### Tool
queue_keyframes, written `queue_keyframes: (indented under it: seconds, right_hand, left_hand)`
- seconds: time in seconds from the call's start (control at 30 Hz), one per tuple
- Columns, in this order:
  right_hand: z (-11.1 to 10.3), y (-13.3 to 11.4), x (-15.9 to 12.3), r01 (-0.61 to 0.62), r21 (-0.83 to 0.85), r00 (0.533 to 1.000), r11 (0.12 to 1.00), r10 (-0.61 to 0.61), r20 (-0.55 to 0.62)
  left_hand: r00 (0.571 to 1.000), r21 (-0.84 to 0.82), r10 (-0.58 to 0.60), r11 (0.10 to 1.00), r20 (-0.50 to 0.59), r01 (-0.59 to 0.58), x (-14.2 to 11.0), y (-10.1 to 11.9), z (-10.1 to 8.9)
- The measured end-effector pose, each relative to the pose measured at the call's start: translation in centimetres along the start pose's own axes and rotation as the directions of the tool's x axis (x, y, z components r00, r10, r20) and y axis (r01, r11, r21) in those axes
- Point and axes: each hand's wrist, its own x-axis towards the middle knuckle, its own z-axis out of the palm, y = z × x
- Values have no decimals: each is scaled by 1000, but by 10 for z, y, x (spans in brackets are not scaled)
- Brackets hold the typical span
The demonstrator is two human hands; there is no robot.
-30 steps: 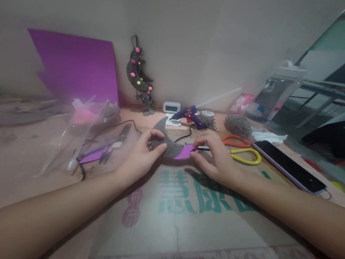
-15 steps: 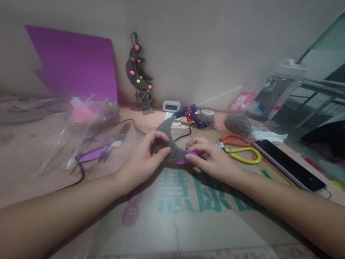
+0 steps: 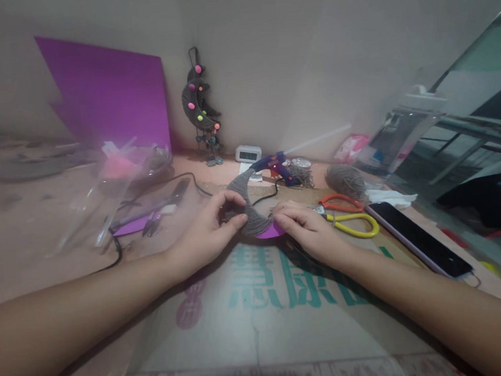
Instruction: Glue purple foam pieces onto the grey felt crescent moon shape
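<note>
Centre frame, over printed cardboard, your left hand and right hand pinch a yarn-wrapped crescent; a pale wall spans the top.

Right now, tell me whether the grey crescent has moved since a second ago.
Yes: the grey crescent has shifted slightly right, judged against the white clock behind it.

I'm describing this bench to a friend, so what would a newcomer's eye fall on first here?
Probably the big purple sheet propped up by the wall at the back left. Just right of it, a brightly dotted, dark crescent ornament stands out against the wall. In the middle, the left hand and right hand hold a grey-wrapped crescent with a bare purple end.
</note>
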Motion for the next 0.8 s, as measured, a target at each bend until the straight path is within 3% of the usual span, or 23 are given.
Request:
queue_keyframes:
  seconds: [0.47, 0.63, 0.8]
  right_hand:
    - [3, 5, 0, -51, -208, 999, 977, 46, -29]
    - [2, 10, -3, -173, -12, 972, 985, 169, -162]
    - [0, 18, -2, -206, 88, 928, 975, 223, -298]
  left_hand:
    - [999, -17, -24, 1000, 23, 25, -1, 2, 1]
    - [1000, -11, -25, 1000, 6, 25, 0, 2, 1]
    - [998, -15, -53, 999, -30, 53, 4, -3, 1]
